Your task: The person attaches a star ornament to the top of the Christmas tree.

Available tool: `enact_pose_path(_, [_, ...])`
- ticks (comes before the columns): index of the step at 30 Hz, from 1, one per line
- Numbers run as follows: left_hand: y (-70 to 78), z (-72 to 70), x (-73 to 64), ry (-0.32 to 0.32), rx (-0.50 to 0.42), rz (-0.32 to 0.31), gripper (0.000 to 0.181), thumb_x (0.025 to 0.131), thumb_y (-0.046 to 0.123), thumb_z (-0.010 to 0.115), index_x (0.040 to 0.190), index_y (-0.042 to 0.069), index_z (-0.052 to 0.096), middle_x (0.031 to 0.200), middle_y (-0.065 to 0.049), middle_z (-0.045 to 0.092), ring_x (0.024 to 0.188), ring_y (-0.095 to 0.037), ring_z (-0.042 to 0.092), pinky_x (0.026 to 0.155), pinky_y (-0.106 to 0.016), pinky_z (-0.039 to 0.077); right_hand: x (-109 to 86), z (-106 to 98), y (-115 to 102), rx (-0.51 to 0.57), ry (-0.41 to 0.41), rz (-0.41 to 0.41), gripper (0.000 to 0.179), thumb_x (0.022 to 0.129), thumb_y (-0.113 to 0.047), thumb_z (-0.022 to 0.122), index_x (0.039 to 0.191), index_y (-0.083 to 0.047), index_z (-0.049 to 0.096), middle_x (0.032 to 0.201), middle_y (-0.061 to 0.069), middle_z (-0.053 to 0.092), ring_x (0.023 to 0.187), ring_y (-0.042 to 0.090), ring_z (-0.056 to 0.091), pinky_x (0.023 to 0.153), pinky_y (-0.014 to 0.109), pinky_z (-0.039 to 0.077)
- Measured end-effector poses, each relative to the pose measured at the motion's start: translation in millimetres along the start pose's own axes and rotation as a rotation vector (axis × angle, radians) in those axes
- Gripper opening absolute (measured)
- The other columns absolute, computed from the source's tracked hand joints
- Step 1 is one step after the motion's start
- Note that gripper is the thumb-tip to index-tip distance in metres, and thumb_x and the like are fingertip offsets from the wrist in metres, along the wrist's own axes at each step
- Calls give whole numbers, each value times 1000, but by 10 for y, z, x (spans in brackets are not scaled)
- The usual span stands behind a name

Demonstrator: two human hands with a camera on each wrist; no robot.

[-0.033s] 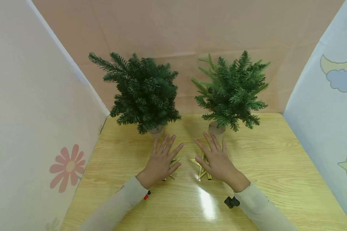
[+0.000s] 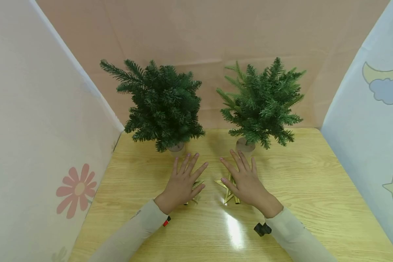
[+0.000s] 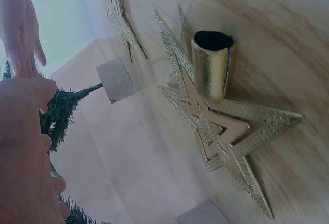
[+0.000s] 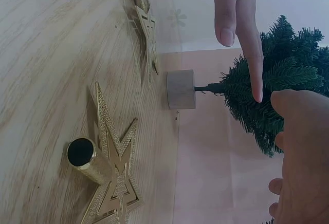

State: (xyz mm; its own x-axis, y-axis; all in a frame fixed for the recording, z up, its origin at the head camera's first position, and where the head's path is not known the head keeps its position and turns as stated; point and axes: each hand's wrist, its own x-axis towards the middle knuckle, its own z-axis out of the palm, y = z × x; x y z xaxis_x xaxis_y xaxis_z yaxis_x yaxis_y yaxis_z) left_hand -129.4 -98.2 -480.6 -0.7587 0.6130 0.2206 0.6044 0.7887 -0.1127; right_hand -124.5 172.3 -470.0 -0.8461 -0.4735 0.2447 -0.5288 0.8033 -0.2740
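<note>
My left hand [image 2: 182, 183] hovers palm down over a gold star tree topper [image 2: 196, 183], its fingers spread and holding nothing. In the left wrist view that star [image 3: 262, 124] lies on the table, with its hollow tube [image 3: 211, 75] showing a dark opening. On the other side, my right hand [image 2: 245, 182] is spread over a second gold star topper [image 2: 228, 196], also with nothing in it. The right wrist view shows this star [image 4: 122, 157] on the wood with its tube mouth [image 4: 80, 152] visible. From the head view, both stars are partly hidden by the hands.
Two small artificial fir trees, a darker left one [image 2: 163, 102] and a right one [image 2: 265, 98] with some lighter sprigs, stand at the table's back on round bases [image 2: 245, 146]. Fabric walls [image 2: 216, 32] enclose the back and sides of the wooden table [image 2: 298, 189].
</note>
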Motion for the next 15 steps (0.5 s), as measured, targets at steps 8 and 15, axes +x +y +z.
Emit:
enact_pose_path(8, [-18, 10, -7, 45, 0, 12, 75, 96, 57, 48, 157, 25, 19, 161, -17, 7, 146, -39, 4, 111, -65, -1, 23, -5, -17, -1, 27, -8, 64, 99, -51, 49, 154, -27, 29, 161, 15, 10, 147, 38, 2, 104, 74, 4])
enact_pose_path(15, [-5, -39, -14, 99, -35, 37, 75, 97, 54, 50, 157, 21, 19, 161, -18, 9, 147, -37, 4, 113, -62, 4, 43, 41, -59, 41, 52, -26, 65, 98, -50, 52, 154, -28, 28, 162, 11, 9, 146, 40, 7, 106, 73, 7])
